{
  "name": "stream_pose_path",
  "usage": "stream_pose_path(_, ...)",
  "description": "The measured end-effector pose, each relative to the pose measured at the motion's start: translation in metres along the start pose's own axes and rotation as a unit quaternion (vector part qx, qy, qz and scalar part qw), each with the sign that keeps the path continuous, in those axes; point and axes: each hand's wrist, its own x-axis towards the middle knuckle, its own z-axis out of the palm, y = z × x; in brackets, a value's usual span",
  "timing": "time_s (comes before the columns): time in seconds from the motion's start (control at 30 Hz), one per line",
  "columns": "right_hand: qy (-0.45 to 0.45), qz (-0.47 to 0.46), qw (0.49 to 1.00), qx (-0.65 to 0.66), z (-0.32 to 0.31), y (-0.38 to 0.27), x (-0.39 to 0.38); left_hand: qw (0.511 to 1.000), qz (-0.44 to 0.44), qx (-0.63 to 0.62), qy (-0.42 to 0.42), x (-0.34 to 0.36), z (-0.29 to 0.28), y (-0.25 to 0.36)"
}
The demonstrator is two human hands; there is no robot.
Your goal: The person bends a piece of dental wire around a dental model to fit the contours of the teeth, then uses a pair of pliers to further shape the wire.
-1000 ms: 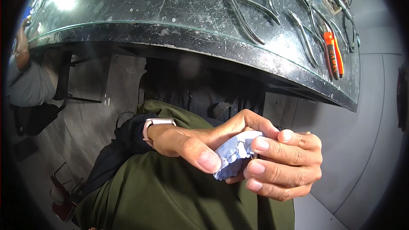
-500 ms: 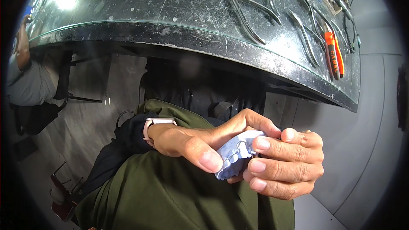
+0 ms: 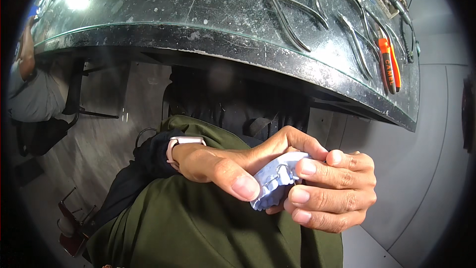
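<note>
My left hand (image 3: 223,168), with a pink watch at its wrist, grips a light blue dental cast (image 3: 272,178), thumb on the near left end and index finger arched behind it. A thin bent metal wire (image 3: 283,171) lies against the cast's teeth. My right hand (image 3: 337,191) is closed round the cast's right side, its fingertips at the teeth and partly hiding that end. The cast is held above my lap, over olive green cloth (image 3: 208,228).
A glass-topped bench (image 3: 148,5) runs across the top, holding several steel pliers (image 3: 297,34), orange-handled pliers (image 3: 389,64) and a handpiece with a cord (image 3: 394,5). A seated person (image 3: 34,94) is at the far left. A stool (image 3: 69,240) stands lower left.
Both hands and the cast have shifted very slightly to the right. My grip on the cast looks much the same.
</note>
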Motion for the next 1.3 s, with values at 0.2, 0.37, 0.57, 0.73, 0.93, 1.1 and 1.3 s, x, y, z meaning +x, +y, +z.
stream_pose_path(0.2,-0.012,0.007,1.000,-0.004,0.000,-0.001,-0.004,1.000,0.010,0.011,-0.005,-0.001,-0.002,-0.001)
stream_pose_path(0.37,0.009,0.018,1.000,0.008,0.001,0.000,-0.003,1.000,0.018,-0.012,0.002,0.000,0.000,-0.004)
stream_pose_path(0.57,-0.019,0.033,0.999,0.017,-0.003,-0.001,-0.001,1.000,0.014,0.006,-0.006,0.000,0.001,-0.003)
stream_pose_path(0.73,0.064,0.008,0.998,0.002,0.010,0.005,-0.019,0.999,0.026,-0.025,-0.025,0.000,-0.004,-0.006)
stream_pose_path(0.93,0.069,-0.016,0.992,0.104,0.003,0.011,-0.001,0.999,0.025,-0.012,-0.018,-0.002,-0.002,-0.006)
stream_pose_path(1.1,-0.064,0.036,0.990,0.116,-0.013,0.009,-0.001,0.999,0.028,-0.024,-0.023,0.002,0.000,-0.006)
stream_pose_path(1.3,-0.077,0.023,0.991,0.111,-0.015,0.010,0.000,0.998,0.029,-0.038,-0.028,0.001,-0.003,-0.009)
